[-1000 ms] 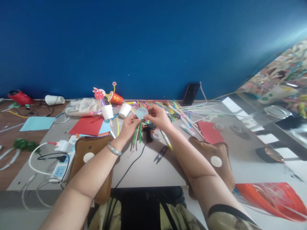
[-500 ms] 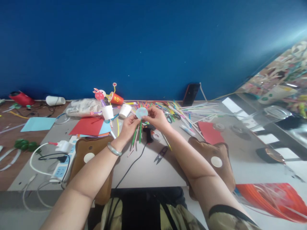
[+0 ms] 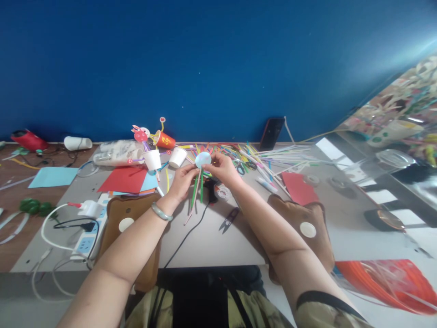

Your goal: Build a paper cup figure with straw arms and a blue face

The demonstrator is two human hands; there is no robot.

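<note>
Head view: the left hand (image 3: 182, 181) and right hand (image 3: 223, 169) meet above the middle of the bench (image 3: 211, 237). Both grips are pressed together on one piece: a pale blue paper disc (image 3: 202, 159) with thin straws (image 3: 196, 191) hanging from it toward 6 o'clock. The disc stands at 12 o'clock of the left grip and at 9 o'clock of the right fingertips (image 3: 209, 166). Small snips (image 3: 228, 220) lie on the bench at 5 o'clock of the hands, white paper cups (image 3: 177, 157) at 10 o'clock
</note>
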